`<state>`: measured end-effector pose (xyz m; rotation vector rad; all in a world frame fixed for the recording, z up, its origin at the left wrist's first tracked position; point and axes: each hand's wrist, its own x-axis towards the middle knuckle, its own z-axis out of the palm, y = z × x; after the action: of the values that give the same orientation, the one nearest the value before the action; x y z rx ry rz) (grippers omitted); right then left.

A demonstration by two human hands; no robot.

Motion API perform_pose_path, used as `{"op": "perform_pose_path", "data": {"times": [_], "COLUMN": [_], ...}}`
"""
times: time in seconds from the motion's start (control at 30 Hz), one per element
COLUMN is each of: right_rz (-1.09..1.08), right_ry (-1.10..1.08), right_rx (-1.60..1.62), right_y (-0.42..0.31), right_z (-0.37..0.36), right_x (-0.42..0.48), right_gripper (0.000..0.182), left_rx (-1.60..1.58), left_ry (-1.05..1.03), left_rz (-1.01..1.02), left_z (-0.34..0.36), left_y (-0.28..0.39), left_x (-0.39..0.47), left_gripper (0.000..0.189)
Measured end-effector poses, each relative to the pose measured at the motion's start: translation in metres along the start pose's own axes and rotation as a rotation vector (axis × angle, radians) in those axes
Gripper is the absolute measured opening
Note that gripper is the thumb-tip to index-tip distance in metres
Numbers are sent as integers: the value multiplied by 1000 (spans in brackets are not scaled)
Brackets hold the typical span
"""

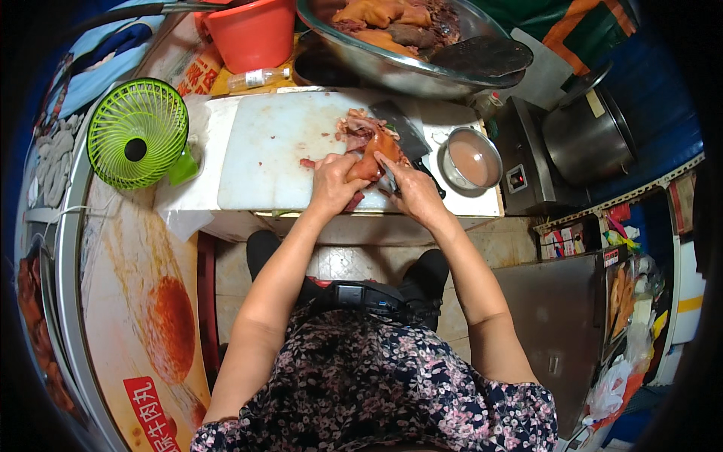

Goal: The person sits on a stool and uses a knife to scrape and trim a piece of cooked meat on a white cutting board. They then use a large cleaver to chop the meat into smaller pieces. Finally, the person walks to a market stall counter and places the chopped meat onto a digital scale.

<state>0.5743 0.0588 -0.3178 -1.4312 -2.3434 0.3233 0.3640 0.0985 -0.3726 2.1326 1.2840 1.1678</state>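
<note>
A piece of reddish-brown cooked meat with skin (pixel 368 166) lies on the white cutting board (pixel 271 147) in front of me. My left hand (pixel 334 183) grips its near left side, thumb and fingers around it. My right hand (pixel 418 191) is at its right side, index finger stretched onto the skin. Under those fingers shows the narrow metal blade of a small knife (pixel 391 179); its handle is hidden in the hand. A cleaver (pixel 404 129) lies flat just behind the meat, partly covered by loose meat pieces (pixel 356 121).
Right of the board stands a metal bowl of cloudy liquid (pixel 471 158). Behind is a large steel basin (pixel 395 68) of meat, beside a red bucket (pixel 251 37) and a plastic bottle (pixel 258 79). A green fan (pixel 138 133) stands left; a steel pot (pixel 587 138) is far right.
</note>
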Motion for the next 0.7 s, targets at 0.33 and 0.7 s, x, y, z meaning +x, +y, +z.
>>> {"op": "perform_pose_path", "data": {"times": [0.33,0.7], "right_rz": [21,177], "right_ry": [-45,-29], "right_rx": [66,258], "right_y": [-11,-2], "right_z": [3,6], "right_x": [-6,-15], "right_gripper": [96,94], "left_rx": [32,9], "left_ry": [45,36], "left_rz": [46,32], "left_z": [0,-2], "left_y": [3,6], "left_x": [-1,-1], "left_gripper": [49,49]}}
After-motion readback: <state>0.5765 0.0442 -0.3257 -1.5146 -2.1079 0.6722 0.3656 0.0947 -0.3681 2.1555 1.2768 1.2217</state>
